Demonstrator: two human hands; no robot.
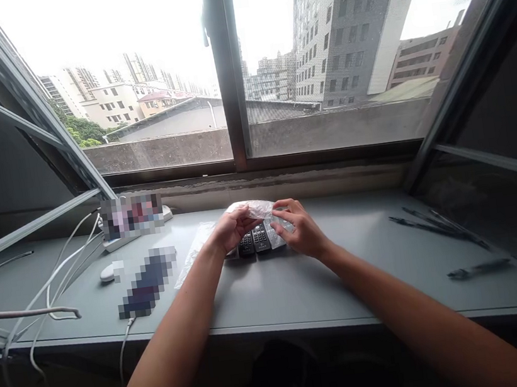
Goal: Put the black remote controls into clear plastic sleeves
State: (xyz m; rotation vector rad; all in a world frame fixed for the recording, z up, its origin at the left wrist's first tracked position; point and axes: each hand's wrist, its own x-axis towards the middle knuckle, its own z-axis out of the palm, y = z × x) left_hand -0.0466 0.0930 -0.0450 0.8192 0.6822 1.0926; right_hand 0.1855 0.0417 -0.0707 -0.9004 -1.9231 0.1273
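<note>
Over a gray counter (272,293), the left hand (231,229) holds crinkled clear plastic (255,209) beside black remotes (261,237), the right hand (305,230) touching its edge, that narrow grip's closure unclear to me.

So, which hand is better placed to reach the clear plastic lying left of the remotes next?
Probably the left hand: it's on that side, beside the clear plastic, while the right hand is across the remotes. The left grip seems occupied with wrapping, though.

This looks like an indoor workspace — grey worktop (290,291), cables (21,313), window (229,83) onto city buildings (342,30).
</note>
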